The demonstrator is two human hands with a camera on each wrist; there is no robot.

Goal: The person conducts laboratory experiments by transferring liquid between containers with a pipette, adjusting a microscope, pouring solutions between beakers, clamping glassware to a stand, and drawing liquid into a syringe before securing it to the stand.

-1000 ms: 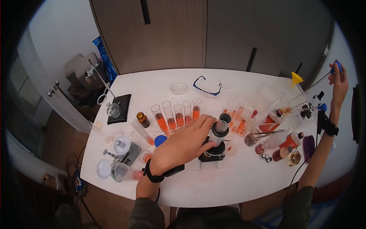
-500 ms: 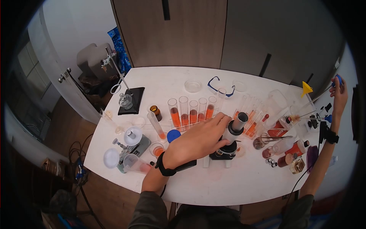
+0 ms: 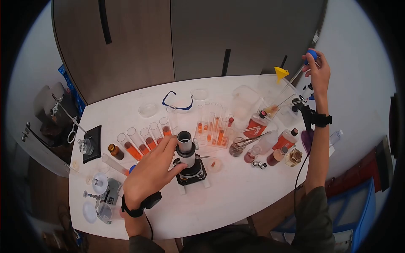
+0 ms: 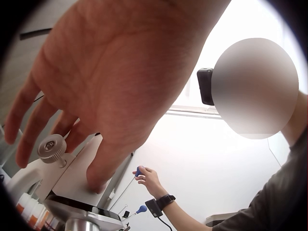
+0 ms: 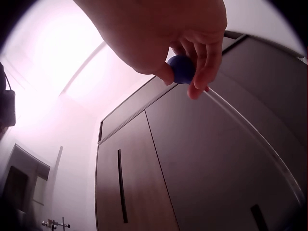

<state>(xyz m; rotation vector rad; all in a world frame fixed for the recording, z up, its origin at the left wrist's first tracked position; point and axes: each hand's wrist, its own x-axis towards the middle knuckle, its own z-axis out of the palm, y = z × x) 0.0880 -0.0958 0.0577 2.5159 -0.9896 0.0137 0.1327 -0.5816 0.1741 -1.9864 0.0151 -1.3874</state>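
Note:
My left hand (image 3: 149, 173) holds the microscope (image 3: 188, 159) around its upright tube, thumb on the near side and fingers on the far side. In the left wrist view the thumb lies against the microscope's pale body (image 4: 79, 175), next to a round focus knob (image 4: 52, 148). Raised over the table's right end, my right hand (image 3: 320, 76) grips the blue rubber bulb (image 5: 182, 70) of a long glass pipette (image 5: 250, 127). The pipette slants down toward a clear beaker (image 3: 270, 105) with something yellowish in it.
Test tubes of orange liquid (image 3: 130, 149) stand left of the microscope, and smaller ones (image 3: 217, 130) stand behind it. Red-labelled bottles (image 3: 287, 138) and a jar with tweezers (image 3: 237, 148) crowd the right. A balance (image 3: 110, 194) and ring stand (image 3: 90, 145) are left; safety glasses (image 3: 177, 107) lie behind.
The head view has turned to the right, so the table and both hands sit farther left in it. The left hand stays at the microscope, and the right hand keeps hold of the pipette bulb.

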